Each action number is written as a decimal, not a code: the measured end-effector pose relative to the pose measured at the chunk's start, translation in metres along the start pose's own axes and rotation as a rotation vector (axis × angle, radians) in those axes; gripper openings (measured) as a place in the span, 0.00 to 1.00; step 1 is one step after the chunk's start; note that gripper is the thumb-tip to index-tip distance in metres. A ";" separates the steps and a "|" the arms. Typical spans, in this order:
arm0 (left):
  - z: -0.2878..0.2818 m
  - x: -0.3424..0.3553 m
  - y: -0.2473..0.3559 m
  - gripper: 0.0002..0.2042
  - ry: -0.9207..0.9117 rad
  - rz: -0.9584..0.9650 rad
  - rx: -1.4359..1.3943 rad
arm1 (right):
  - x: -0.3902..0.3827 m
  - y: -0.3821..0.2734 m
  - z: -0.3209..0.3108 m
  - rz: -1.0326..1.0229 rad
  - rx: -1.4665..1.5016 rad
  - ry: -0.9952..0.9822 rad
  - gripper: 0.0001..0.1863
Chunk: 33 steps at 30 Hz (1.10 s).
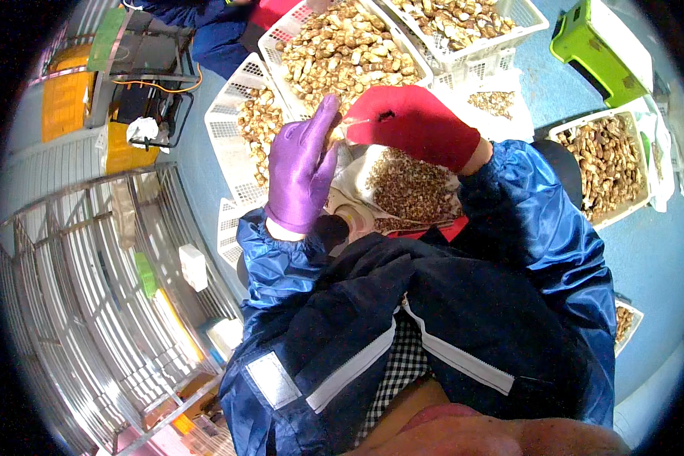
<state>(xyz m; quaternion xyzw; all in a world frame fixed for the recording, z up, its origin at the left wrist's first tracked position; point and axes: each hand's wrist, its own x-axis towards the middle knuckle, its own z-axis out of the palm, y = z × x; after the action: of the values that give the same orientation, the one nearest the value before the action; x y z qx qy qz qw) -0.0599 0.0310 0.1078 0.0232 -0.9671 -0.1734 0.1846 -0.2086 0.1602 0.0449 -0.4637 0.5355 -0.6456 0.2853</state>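
My left hand (pixel 300 175), in a purple glove, is raised over the near side of a white basket (pixel 425 76) of mushrooms (pixel 349 49). Its index finger points away from me, and a small brownish mushroom (pixel 334 134) shows between finger and thumb. Close beside it, my right hand (pixel 410 125) in a red glove is closed, fingertips pointing at the mushroom. What it holds, if anything, is hidden. Below the hands, a white bag (pixel 355 176) holds many small brown trimmings (pixel 414 186).
More mushrooms fill a white basket (pixel 222 140) at left, another basket (pixel 536 17) at far right and a crate (pixel 640 152) at right. A green-and-white step stool (pixel 585 45) lies on the blue floor (pixel 539 68). Metal racks (pixel 76 304) stand at left. Another person's blue clothing (pixel 213 38) shows at the back.
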 end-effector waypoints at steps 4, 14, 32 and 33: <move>-0.003 -0.005 -0.004 0.34 -0.063 0.048 0.059 | 0.001 0.005 -0.001 -0.059 0.024 -0.056 0.12; -0.002 -0.014 -0.001 0.25 0.020 -0.382 -0.576 | 0.003 -0.010 -0.006 0.105 0.315 -0.165 0.12; 0.012 -0.026 -0.001 0.13 0.071 -0.822 -1.029 | 0.006 -0.004 0.008 -0.168 -0.208 -0.048 0.11; 0.015 -0.027 0.000 0.13 0.068 -0.824 -1.034 | 0.005 -0.002 0.004 -0.162 -0.211 -0.048 0.11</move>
<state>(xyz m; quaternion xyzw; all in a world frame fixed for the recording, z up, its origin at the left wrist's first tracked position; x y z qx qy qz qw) -0.0404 0.0391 0.0854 0.3049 -0.6651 -0.6709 0.1209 -0.2067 0.1548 0.0479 -0.5481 0.5541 -0.5955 0.1944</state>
